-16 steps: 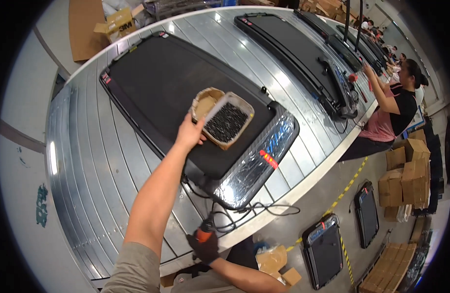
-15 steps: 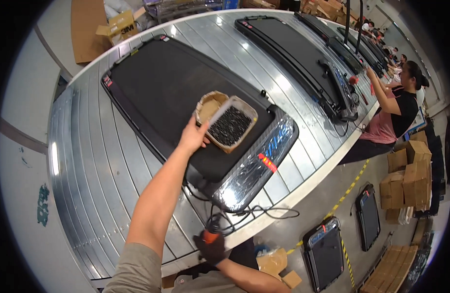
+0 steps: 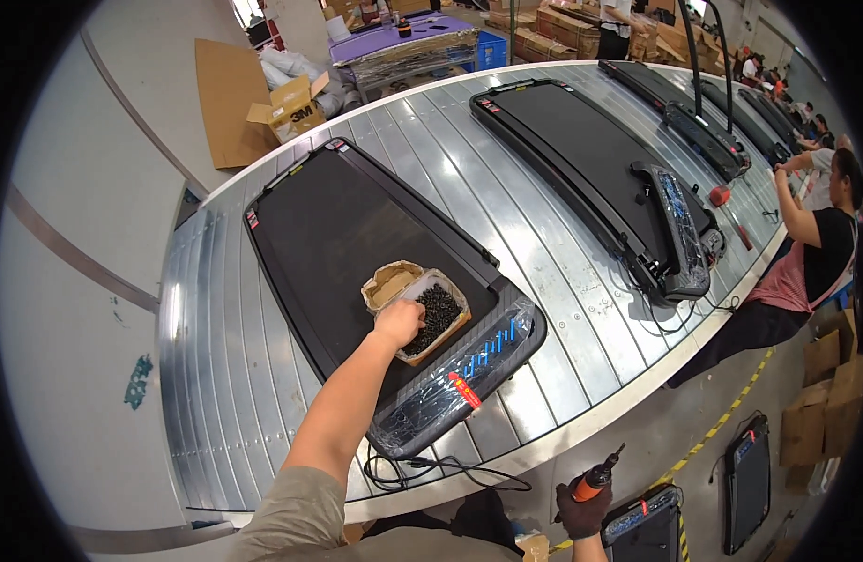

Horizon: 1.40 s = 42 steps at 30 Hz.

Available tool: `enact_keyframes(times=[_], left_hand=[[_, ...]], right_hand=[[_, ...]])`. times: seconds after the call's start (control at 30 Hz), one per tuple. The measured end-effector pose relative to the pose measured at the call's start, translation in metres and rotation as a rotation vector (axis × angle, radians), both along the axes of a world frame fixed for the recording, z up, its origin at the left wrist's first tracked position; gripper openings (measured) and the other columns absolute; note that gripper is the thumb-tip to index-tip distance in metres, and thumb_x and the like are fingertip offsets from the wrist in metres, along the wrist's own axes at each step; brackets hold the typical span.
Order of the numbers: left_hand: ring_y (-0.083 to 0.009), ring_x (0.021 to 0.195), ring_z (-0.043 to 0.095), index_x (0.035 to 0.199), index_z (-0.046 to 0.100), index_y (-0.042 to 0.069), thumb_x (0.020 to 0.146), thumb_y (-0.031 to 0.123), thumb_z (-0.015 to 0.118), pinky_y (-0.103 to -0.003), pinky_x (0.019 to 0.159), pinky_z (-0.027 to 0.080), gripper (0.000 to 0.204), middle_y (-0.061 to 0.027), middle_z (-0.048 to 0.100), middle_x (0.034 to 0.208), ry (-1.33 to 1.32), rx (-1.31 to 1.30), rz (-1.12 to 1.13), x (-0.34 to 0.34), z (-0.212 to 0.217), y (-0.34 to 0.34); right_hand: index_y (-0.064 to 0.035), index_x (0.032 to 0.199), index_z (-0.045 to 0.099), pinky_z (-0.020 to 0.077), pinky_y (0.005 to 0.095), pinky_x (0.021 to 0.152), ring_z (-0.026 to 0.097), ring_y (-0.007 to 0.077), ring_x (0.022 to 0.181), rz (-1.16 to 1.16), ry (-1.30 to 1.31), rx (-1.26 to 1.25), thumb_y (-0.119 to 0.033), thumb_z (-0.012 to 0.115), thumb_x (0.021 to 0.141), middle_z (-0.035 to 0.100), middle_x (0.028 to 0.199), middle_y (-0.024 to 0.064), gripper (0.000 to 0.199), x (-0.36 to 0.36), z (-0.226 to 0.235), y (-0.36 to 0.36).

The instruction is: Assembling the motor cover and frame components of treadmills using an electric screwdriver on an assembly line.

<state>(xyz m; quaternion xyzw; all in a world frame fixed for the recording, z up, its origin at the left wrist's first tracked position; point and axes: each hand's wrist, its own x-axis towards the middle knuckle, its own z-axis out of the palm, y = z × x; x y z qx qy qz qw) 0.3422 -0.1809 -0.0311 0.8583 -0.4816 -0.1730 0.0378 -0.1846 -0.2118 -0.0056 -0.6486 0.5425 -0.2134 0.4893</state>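
Standing apart, hands (image 3: 401,321) (left outstretched over box (image 3: 390,284))

Fisheye cam on wearer's head looks down/fwd, w/ L hand (image 3: 401,323), R hand (image 3: 582,508) & slatted conveyor (image 3: 227,375) nearby.

Your left hand (image 3: 401,324): tips of fingers (image 3: 418,319) hidden; dark pieces (image 3: 441,307) too small to identify. Your right forearm (image 3: 590,550) cropped at lower edge.
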Motion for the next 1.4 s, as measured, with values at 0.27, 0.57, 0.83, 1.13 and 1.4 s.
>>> enact_keyframes(times=[0.27, 0.57, 0.83, 1.13, 1.4], left_hand=[[-0.0407, 0.1, 0.067, 0.097, 0.066, 0.003, 0.092, 0.014, 0.068, -0.048, 0.084, 0.055, 0.011, -0.0191, 0.071, 0.101, -0.119, -0.25, -0.036, 0.033, -0.002, 0.071], [-0.0127, 0.077, 0.066, 0.11, 0.068, 0.0, 0.102, 0.02, 0.068, -0.025, 0.068, 0.054, 0.021, -0.0079, 0.073, 0.094, 1.393, -0.621, 1.086, -0.134, 0.076, 0.131], [-0.0148, 0.077, 0.065, 0.099, 0.069, 0.003, 0.101, 0.024, 0.07, -0.025, 0.069, 0.055, 0.021, -0.0071, 0.071, 0.09, 1.562, -0.704, 1.236, -0.167, 0.086, 0.16], [-0.0126, 0.074, 0.063, 0.097, 0.069, 0.002, 0.101, 0.019, 0.07, -0.025, 0.067, 0.051, 0.018, -0.0045, 0.07, 0.086, 1.422, -0.74, 1.137, -0.179, 0.078, 0.164], [-0.0121, 0.083, 0.061, 0.111, 0.071, 0.0, 0.103, 0.015, 0.066, -0.027, 0.08, 0.05, 0.018, -0.005, 0.072, 0.099, 1.405, -0.531, 0.868, -0.157, 0.051, 0.206]], right_hand=[[-0.0071, 0.104, 0.055, 0.0533, 0.0355, 0.067, 0.062, 0.0182, 0.068, 0.035, -0.065, 0.114, -0.01, 0.087, 0.066, 0.063, 0.076, 0.0041, 0.05, 0.037, -0.049, 0.017], [-0.0085, 0.126, 0.058, 0.0566, 0.0541, 0.082, 0.07, 0.0459, 0.092, 0.852, 0.221, 0.103, -0.047, 0.079, 0.075, 0.073, 0.098, 0.0237, 0.068, 0.141, 0.059, 0.02], [-0.0126, 0.122, 0.059, 0.0557, 0.0529, 0.081, 0.071, 0.0429, 0.091, 0.951, 0.192, 0.08, -0.04, 0.078, 0.074, 0.073, 0.095, 0.0188, 0.058, 0.151, 0.062, 0.048], [-0.0084, 0.12, 0.058, 0.0556, 0.0511, 0.082, 0.071, 0.0418, 0.093, 0.951, 0.208, 0.061, -0.042, 0.078, 0.075, 0.073, 0.099, 0.0207, 0.06, 0.144, 0.062, 0.056], [-0.0064, 0.12, 0.061, 0.0556, 0.0502, 0.089, 0.07, 0.0434, 0.1, 1.032, -0.007, 0.329, -0.041, 0.076, 0.073, 0.073, 0.104, 0.0213, 0.061, 0.151, 0.023, 0.084]])
